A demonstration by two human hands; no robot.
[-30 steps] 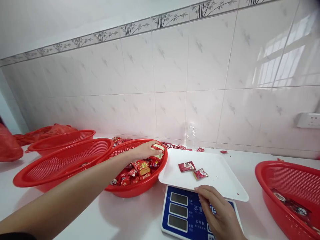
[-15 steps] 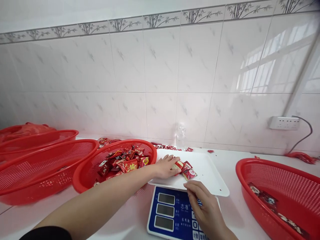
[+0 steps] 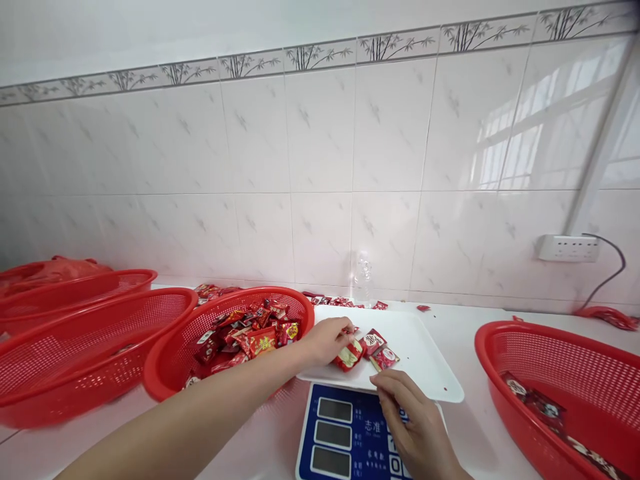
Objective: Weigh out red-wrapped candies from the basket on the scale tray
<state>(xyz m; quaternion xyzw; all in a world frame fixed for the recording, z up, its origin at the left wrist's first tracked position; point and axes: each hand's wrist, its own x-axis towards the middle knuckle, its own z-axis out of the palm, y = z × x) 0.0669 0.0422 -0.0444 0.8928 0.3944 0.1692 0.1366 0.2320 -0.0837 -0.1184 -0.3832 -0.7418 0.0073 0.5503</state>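
Observation:
My left hand [image 3: 327, 340] reaches over the left part of a white tray [image 3: 425, 357], its fingers curled in at small wrapped snack packets. A bit of red wrapper shows at its fingertips. Below them lies a red packet with a pale panel [image 3: 349, 355]; two more, a dark red packet [image 3: 373, 341] and a pink-red packet [image 3: 385, 358], lie just to the right. At the tray's front edge is my right hand [image 3: 413, 420], thumb and fingers drawn together; anything between them is hidden. It partly covers the keypad of a blue-faced scale [image 3: 333, 433] beneath the tray.
Left of the tray stands a red basket [image 3: 163, 367] of wrapped packets, with more red baskets [image 3: 95, 363] beyond. Another red basket [image 3: 505, 387] on the right holds a few packets. Loose packets and a clear plastic bottle [image 3: 363, 277] are along the tiled wall.
My left hand was spread over the packets; its fingers have since curled in and drawn back left, uncovering more of them. My right hand stays by the tray edge. The view has tilted slightly up.

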